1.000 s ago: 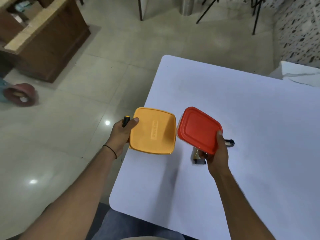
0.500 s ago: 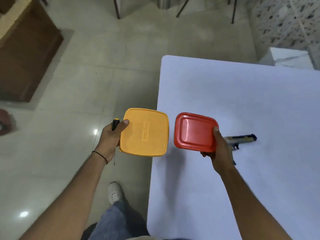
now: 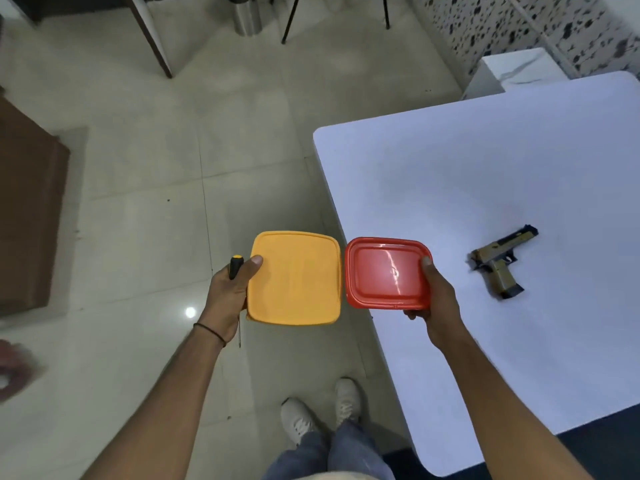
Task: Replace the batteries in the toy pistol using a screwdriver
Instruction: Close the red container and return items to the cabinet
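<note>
**Orange and red boxes in hand, pistol on the table**

My left hand grips the orange container and the screwdriver together. My right hand clasps the red container. The toy pistol lies apart on the white table, seemingly on its side.

Both arms reach forward, side by side. Left hand clamps a yellow box and screwdriver; right hand grips a red box, thumb on top.

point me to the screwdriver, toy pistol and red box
screwdriver (image 3: 236, 267): head view, black handle above the left hand.
toy pistol (image 3: 498, 265): head view, tan body.
red box (image 3: 386, 271): head view, centre of lid.
</note>
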